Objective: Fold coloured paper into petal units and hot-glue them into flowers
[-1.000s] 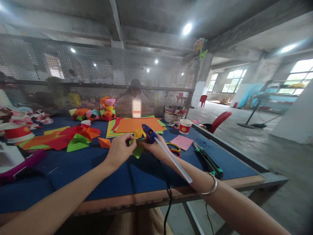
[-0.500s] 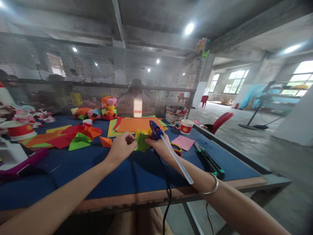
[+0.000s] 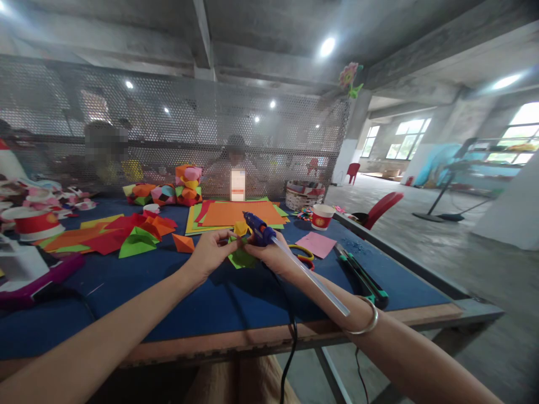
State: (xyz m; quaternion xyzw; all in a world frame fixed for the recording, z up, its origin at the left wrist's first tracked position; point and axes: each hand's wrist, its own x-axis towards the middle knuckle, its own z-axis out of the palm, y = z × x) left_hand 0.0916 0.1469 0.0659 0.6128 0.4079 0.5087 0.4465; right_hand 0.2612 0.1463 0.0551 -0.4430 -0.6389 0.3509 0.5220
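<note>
My left hand (image 3: 213,251) pinches the left side of a folded green and yellow paper piece (image 3: 242,258) above the blue table top. My right hand (image 3: 273,255) is closed around a blue hot glue gun (image 3: 259,227), and its fingertips also touch the paper piece. The gun's nozzle points up and to the left, close to the yellow part. A long clear glue stick (image 3: 314,280) sticks out of its back over my right forearm. Some of my fingers are hidden behind the paper and the gun.
Coloured paper sheets (image 3: 240,214) lie stacked behind my hands. Folded papers (image 3: 138,238) spread to the left. On the right are scissors (image 3: 305,255), a pink sheet (image 3: 316,244), a utility knife (image 3: 362,275), a paper cup (image 3: 323,217) and a basket (image 3: 304,195). The glue gun's black cord (image 3: 289,348) hangs over the edge.
The glue gun has tilted further left, its nozzle lower and nearer the left hand. The paper piece has turned and dropped slightly between my fingers.
</note>
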